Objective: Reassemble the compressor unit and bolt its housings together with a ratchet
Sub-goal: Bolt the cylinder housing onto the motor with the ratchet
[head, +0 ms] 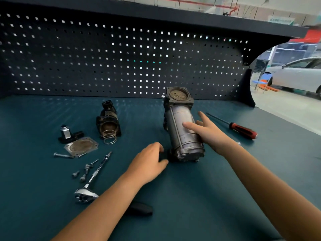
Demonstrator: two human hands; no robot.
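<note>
The grey cylindrical compressor body (180,126) lies on the bench mat, its square flanged end pointing toward the pegboard. My right hand (206,131) rests on the cylinder's right side with straight fingers. My left hand (149,160) curls round a small black part at the near end of the body; the part is mostly hidden. A dark housing (108,119) with a loose spring (109,137) lies to the left. Near it are a flat cover plate (81,146) and a small valve block (66,133). The ratchet (86,195) lies at the lower left, its handle partly under my left forearm.
Several loose bolts (83,171) lie between the plate and the ratchet; a long bolt (62,155) sits by the plate. A red-handled screwdriver (241,129) lies to the right of the compressor. A dark pegboard (121,58) closes the back of the bench.
</note>
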